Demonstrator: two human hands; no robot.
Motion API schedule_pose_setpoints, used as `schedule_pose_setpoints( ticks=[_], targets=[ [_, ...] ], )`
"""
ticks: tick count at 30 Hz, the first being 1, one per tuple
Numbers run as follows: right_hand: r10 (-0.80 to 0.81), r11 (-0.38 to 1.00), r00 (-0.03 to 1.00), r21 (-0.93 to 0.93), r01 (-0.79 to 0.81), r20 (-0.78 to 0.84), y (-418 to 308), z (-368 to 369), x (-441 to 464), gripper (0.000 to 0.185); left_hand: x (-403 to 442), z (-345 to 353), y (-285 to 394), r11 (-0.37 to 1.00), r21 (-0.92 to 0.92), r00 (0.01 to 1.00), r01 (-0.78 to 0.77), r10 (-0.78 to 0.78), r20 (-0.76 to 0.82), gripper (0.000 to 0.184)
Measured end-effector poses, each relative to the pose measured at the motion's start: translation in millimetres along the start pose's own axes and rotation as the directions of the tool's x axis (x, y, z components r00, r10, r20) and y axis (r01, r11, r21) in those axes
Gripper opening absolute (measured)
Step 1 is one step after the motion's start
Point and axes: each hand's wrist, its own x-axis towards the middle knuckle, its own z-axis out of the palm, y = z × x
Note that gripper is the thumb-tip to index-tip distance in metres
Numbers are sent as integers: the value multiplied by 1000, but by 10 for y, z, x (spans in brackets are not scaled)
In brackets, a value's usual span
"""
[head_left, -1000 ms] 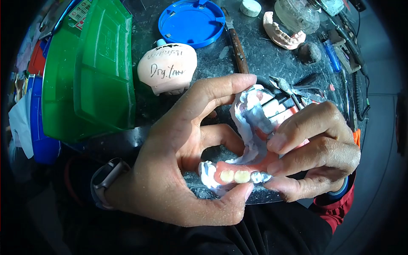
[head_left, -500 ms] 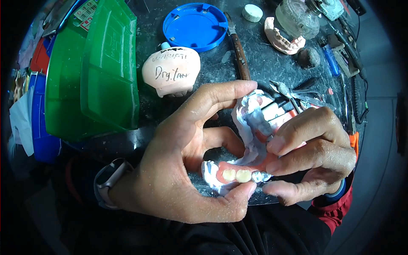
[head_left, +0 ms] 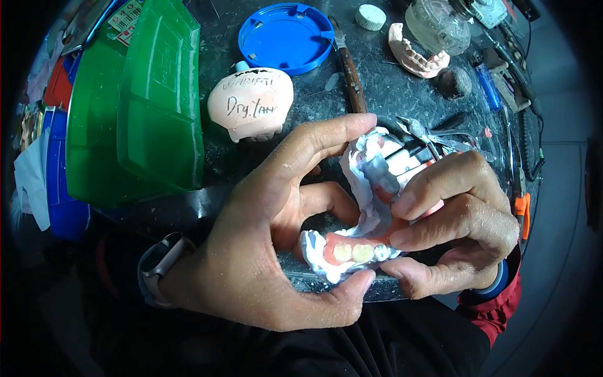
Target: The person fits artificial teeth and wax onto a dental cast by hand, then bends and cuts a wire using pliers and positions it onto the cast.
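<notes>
My left hand (head_left: 251,251) is closed around a whitish dental cast (head_left: 356,182), with the thumb at its near edge and the index finger at its far end. A pink denture base (head_left: 358,239) with several teeth sits on this cast. Two of the teeth are yellowish; the ones beside them look silvery. My right hand (head_left: 461,220) has its fingers bent over the right part of the denture, gripping there. Its thumb tip lies at the cast's near edge. My right fingers hide part of the pink base and of the cast.
Green bins (head_left: 160,94) stand at the left. Behind my hands are an upturned plaster model (head_left: 251,100) with handwriting, a blue lid (head_left: 286,41), a wooden-handled knife (head_left: 353,81) and pliers (head_left: 418,131). A pink tooth model (head_left: 414,60) and a glass jar (head_left: 436,28) lie farther back.
My right fingers and thumb have shifted slightly left along the denture. The cast has tilted a little in my left hand, which keeps its hold.
</notes>
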Motion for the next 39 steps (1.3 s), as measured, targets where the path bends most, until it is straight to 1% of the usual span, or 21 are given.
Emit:
schedule_pose_setpoints(
  ticks=[11,20,26,29,32,38,39],
  targets=[
    [-41,999,999,15,41,-14,21,29,-7,27,-8,-1,20,1000,-4,1000,11,-11,2,93],
    [-23,999,999,35,25,-42,12,35,-24,26,-11,23,-3,1000,-16,1000,-19,19,-4,97],
    [-27,1000,999,4,28,-27,-8,40,-15,26,-13,25,7,999,-43,1000,-4,4,-11,92],
    [-38,999,999,20,38,-36,0,53,-20,27,-19,39,-26,997,-72,999,-35,33,-29,89],
    [-57,998,997,34,59,-46,16,69,-19,28,-23,18,-34,998,-48,998,-51,50,-23,88],
    [-95,992,994,77,99,-59,42,68,-14,27,-29,48,-19,998,-47,996,-43,39,-82,89],
    [-101,990,993,90,107,-67,53,76,-17,27,-31,33,-13,998,-38,997,-43,41,-72,89]
  ],
)
